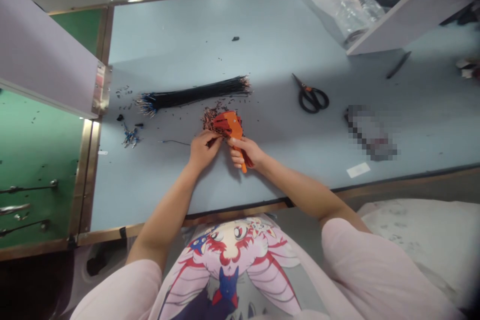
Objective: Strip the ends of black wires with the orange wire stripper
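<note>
My right hand (245,152) is wrapped around the handles of an orange wire stripper (235,125), whose head points away from me over the table. Close beside its jaws, my left hand (204,149) pinches a thin black wire (174,141), which trails out to the left. A pile of small copper-coloured terminals or wire ends (210,116) lies just beyond the tool and is partly hidden by it. Behind the pile rests a long bundle of black wires (198,92), with blue and metal tips at its left end and bare copper at its right.
Black-handled scissors (314,100) lie to the right, near a blurred-out object (371,132) and a white label (358,170). Loose blue-tipped pieces (130,136) are at the left. A clear plastic bag (345,5) and a white panel (397,15) stand at the back right.
</note>
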{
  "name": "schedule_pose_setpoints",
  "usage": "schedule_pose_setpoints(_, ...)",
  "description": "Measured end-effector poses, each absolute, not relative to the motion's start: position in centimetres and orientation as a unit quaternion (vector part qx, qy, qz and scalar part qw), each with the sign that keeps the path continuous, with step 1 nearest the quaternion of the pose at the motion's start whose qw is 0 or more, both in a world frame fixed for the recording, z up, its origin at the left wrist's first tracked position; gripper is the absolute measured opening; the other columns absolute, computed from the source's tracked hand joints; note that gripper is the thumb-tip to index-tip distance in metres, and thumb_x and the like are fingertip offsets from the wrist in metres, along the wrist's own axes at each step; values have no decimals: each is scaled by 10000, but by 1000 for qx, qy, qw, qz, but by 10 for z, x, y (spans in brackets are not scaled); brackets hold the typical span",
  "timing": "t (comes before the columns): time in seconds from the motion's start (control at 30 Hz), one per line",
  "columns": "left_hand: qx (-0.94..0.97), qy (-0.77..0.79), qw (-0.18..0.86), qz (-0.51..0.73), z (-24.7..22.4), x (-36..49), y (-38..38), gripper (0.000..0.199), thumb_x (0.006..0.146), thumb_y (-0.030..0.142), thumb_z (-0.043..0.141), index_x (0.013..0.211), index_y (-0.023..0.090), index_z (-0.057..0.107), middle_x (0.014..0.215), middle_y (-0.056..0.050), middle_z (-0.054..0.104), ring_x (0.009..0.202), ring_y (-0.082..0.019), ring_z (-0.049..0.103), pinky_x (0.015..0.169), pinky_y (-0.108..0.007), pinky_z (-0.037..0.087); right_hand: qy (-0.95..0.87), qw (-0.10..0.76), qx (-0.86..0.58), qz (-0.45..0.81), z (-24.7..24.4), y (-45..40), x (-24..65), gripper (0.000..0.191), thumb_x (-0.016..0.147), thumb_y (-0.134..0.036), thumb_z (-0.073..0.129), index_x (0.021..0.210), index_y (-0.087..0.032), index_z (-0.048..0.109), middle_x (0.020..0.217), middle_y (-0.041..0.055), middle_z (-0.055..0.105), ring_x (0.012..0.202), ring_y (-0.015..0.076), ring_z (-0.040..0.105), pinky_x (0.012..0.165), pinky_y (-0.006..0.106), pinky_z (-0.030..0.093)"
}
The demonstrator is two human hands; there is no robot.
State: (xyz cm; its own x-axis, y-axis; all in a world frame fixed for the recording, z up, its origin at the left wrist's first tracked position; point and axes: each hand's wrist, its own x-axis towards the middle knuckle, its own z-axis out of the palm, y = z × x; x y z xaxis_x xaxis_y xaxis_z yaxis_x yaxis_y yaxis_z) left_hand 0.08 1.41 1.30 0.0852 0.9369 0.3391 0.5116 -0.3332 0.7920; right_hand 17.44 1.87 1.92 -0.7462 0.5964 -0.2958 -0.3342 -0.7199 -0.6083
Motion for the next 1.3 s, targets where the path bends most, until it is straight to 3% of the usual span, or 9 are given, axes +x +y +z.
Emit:
schedule_pose_setpoints(0.1,702,548,214,401,15,-2,14,131,827,252,575,814,178,683,770,-33,653,699,-135,579,671,-251,426,-247,262,-237,902,21,23,178,282,842,-418,569,770,-207,396,473,-99,407,338,65,356,354,202,413)
schedule_pose_setpoints(0.27,695,604,154,359,16,-11,16,161,842,273,551,850,182,684,767,-31,652,705,-133,572,661,-240,412,-230,260,-162,924,24,27,190,251,888,-430,465,939,-185,452,651,-30,549,515,110,531,536,296,535)
schedule_pose_setpoints(0.57,663,616,167,390,6,-18,21,208,871,331,521,867,187,671,795,-28,679,735,-125,603,692,-228,435,-264,282,-78,919,32,29,205,323,834,-461,499,995,-187,441,845,46,619,733,183,623,758,451,540)
schedule_pose_setpoints(0.7,664,615,166,392,8,-15,20,201,870,321,524,855,185,671,794,-28,687,744,-128,614,699,-228,438,-254,279,-112,919,25,32,202,284,843,-404,492,1011,-177,465,871,53,634,771,193,640,779,453,533)
schedule_pose_setpoints(0.87,665,619,165,384,10,-14,20,209,871,321,514,848,185,671,790,-30,686,742,-136,611,696,-240,435,-309,251,-174,901,16,33,192,360,755,-347,643,1015,-135,513,858,77,661,786,235,680,749,404,536)
schedule_pose_setpoints(1.07,664,621,162,385,5,-15,22,202,869,320,516,849,192,670,810,-35,690,757,-140,614,705,-244,439,-342,411,-182,825,21,32,188,340,721,-327,668,989,-162,539,832,58,643,825,230,653,769,408,536)
schedule_pose_setpoints(1.13,662,620,162,389,2,-15,22,203,868,325,517,845,194,671,805,-33,691,756,-140,617,706,-244,442,-325,429,-173,825,21,35,195,320,745,-343,627,1002,-174,537,841,51,632,825,212,642,808,418,527)
schedule_pose_setpoints(1.3,657,614,170,402,-1,-16,23,207,866,343,522,860,200,672,810,-35,692,764,-145,624,715,-251,458,-286,315,-144,893,20,43,210,320,800,-400,524,1035,-184,497,842,39,620,777,187,640,820,460,520)
